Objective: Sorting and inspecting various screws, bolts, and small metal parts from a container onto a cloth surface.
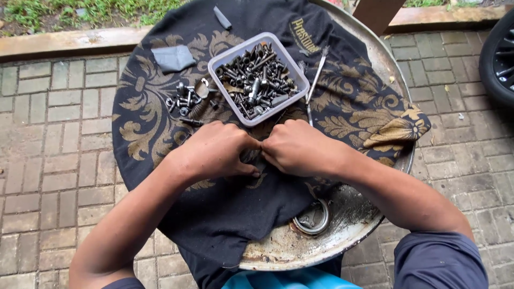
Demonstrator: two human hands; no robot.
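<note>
Hands (261,150) knuckle to knuckle, perhaps pinching cloth (225,214), below tray (300,75).

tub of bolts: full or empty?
Nearly full. The clear square tub holds a heap of dark bolts and nuts up to about its rim; a few more lie loose on the black cloth beside it.

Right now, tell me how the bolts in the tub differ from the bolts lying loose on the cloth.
The bolts in the tub are many, heaped deep inside a clear square plastic tub; the loose bolts are few, spread thin on the black cloth.
The tub bolts sit just beyond both hands, the left hand and right hand; the loose ones lie left of the tub.
Both are dark, greasy-looking metal hardware.
</note>
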